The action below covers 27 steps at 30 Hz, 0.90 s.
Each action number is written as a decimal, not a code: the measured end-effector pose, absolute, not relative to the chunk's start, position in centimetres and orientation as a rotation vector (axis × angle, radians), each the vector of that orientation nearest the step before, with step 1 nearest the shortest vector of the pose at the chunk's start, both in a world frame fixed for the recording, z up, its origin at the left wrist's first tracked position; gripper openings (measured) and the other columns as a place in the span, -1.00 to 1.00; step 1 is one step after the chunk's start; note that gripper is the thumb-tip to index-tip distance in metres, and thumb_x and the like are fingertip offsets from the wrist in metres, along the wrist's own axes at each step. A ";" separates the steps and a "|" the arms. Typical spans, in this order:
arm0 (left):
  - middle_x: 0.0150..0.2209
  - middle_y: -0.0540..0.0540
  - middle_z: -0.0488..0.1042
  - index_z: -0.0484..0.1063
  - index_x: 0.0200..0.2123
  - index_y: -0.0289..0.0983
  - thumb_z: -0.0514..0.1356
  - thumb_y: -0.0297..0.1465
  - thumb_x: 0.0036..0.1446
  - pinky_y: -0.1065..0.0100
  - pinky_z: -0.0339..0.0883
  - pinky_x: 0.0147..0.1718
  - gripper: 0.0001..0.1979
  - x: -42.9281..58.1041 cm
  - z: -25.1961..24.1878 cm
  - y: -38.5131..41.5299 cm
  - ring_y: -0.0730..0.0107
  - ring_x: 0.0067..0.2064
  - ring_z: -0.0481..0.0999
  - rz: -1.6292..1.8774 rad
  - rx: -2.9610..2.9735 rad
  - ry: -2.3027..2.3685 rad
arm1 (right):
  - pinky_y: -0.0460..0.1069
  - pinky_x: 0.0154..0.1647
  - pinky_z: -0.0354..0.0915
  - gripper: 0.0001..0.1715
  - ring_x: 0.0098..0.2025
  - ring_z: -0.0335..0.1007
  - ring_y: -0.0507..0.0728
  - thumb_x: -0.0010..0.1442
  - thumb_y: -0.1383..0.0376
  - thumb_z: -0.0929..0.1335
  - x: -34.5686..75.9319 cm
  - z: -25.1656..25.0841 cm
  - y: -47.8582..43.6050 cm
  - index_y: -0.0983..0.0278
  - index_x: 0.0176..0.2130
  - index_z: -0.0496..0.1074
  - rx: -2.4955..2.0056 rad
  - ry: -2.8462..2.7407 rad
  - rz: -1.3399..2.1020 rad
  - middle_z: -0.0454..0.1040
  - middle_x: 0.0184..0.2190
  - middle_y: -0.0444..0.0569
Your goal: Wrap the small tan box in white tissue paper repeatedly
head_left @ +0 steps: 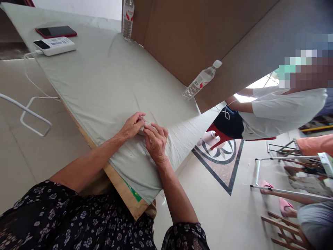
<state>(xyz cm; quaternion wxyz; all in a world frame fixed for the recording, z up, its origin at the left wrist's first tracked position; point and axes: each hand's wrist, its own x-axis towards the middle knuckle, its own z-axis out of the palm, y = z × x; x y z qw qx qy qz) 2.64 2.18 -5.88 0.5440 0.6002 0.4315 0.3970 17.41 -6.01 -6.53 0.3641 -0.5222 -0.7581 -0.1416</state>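
Both of my hands meet over the cloth-covered table (114, 80), near its front corner. Fingers of my left hand (131, 125) are curled on the left end of a small pale object (142, 129), partly see-through or whitish. My right hand (156, 140) closes on the same object from the right, fingers bent over it. Most of the object is covered by the fingers, so its kind cannot be made out. It is at or just above the cloth.
A tall brown cardboard panel (177, 38) stands across the table, with two clear water bottles (199, 84) (128, 21) against it. At the far left lie a phone (57, 31) and a white cabled device (58, 47). Another person (281, 114) sits beyond the panel.
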 end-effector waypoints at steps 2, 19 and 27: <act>-0.22 -0.04 0.54 0.45 0.02 -0.26 0.19 -0.34 0.06 0.26 0.40 -0.06 -0.58 2.6 -5.8 2.3 0.32 -0.19 0.51 0.937 1.398 1.018 | 0.12 0.17 0.18 -0.76 0.14 0.55 0.17 0.44 0.35 0.33 17.4 -6.5 -6.0 0.13 -0.19 0.59 -1.353 -1.953 -0.365 0.73 -0.09 -0.10; -0.23 -0.06 0.56 0.46 -0.01 -0.28 0.17 -0.35 0.02 0.28 0.41 -0.13 -0.58 2.5 -5.1 2.0 0.34 -0.23 0.51 0.931 1.389 1.041 | 0.16 0.12 0.22 -0.70 0.03 0.55 0.19 0.46 0.30 0.28 17.2 -6.3 -6.3 0.10 -0.18 0.61 -1.399 -1.920 -0.194 0.73 -0.12 -0.10; -0.21 -0.07 0.54 0.44 0.04 -0.32 0.25 -0.33 -0.04 0.28 0.43 -0.13 -0.49 2.6 -4.8 1.7 0.37 -0.24 0.50 0.924 1.420 1.071 | 0.14 0.08 0.24 -0.74 0.00 0.56 0.17 0.43 0.35 0.30 17.0 -6.3 -6.4 0.12 -0.22 0.56 -1.340 -1.910 -0.252 0.71 -0.16 -0.09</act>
